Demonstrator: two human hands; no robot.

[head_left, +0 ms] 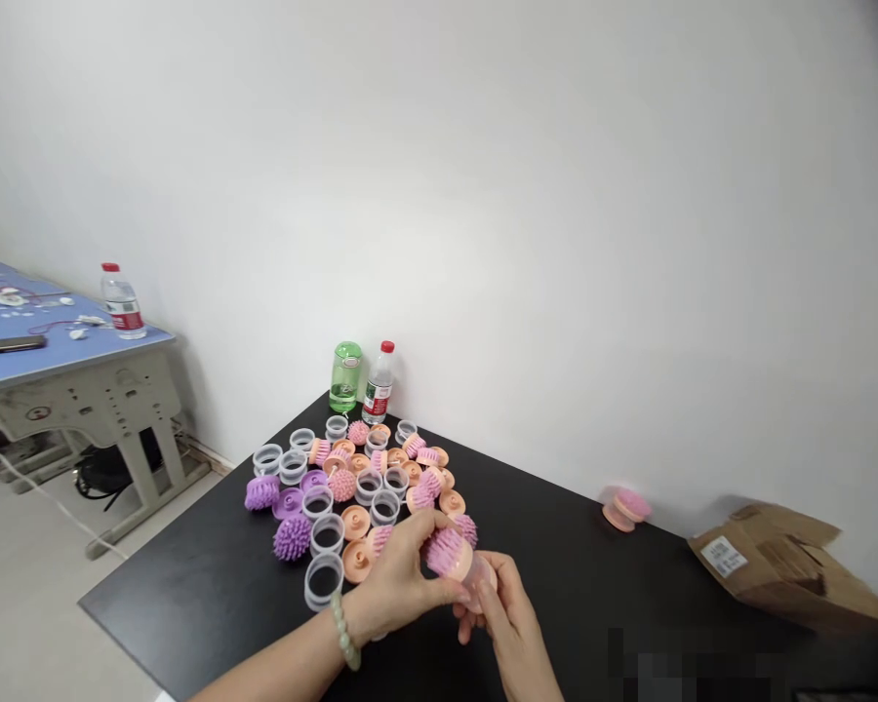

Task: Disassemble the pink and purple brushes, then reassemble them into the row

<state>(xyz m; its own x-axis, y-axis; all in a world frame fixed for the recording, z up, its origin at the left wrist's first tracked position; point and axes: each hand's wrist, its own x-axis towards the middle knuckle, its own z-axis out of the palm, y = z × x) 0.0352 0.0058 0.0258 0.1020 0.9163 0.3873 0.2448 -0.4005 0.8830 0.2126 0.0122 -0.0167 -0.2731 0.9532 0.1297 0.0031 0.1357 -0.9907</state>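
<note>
My left hand (399,575), with a beaded bracelet at the wrist, grips a brush head (449,553) with pink bristles and a peach base. Close against it, my right hand (508,624) holds a clear and peach round part (481,582). The two parts meet between my fingers, and the join is partly hidden. Left of and behind my hands lie several clear rings (327,535), peach discs (355,523), pink bristle heads (342,485), purple bristle heads (292,537) and purple discs (288,503).
A pink brush piece (626,509) stands near the wall at right, beside an open cardboard box (790,565). At the black table's (212,575) back corner are a green bottle (345,377) and a water bottle (379,383). A blue table (15,336) is at far left.
</note>
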